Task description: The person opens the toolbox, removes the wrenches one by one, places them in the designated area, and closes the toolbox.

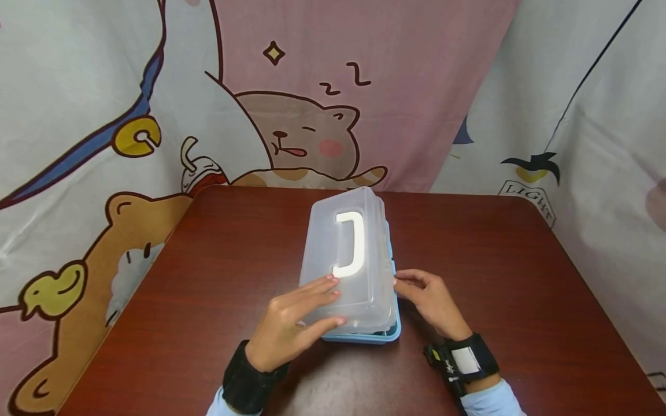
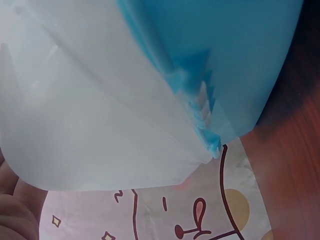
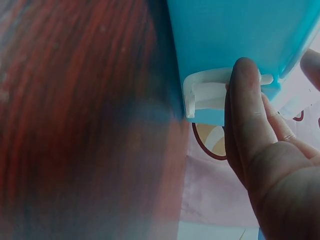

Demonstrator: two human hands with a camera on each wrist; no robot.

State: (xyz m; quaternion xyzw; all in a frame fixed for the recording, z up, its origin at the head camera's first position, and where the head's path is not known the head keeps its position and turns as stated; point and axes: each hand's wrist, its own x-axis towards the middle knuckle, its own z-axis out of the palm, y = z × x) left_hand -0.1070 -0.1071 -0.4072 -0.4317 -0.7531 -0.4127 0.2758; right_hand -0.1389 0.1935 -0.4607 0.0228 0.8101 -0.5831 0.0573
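Note:
A plastic storage box with a blue base (image 1: 399, 326) and a frosted, see-through lid (image 1: 325, 242) stands on the table. The lid sits unevenly, its edge not flush with the base. On top is a white carrying handle (image 1: 358, 245). My left hand (image 1: 291, 323) rests on the lid's near left part, fingers stretched out near the handle. At the box's right side is my right hand (image 1: 432, 297). There, in the right wrist view, its fingers (image 3: 247, 105) touch a white latch (image 3: 202, 92) that lies against the blue wall. The thumb stays apart from the latch. The box's contents are hidden.
The brown wooden table (image 1: 234, 248) extends to both sides of the box. Behind it hangs a printed cartoon cloth (image 1: 416, 86), close to the table's far edge. Both wrists wear black bands (image 1: 250, 378).

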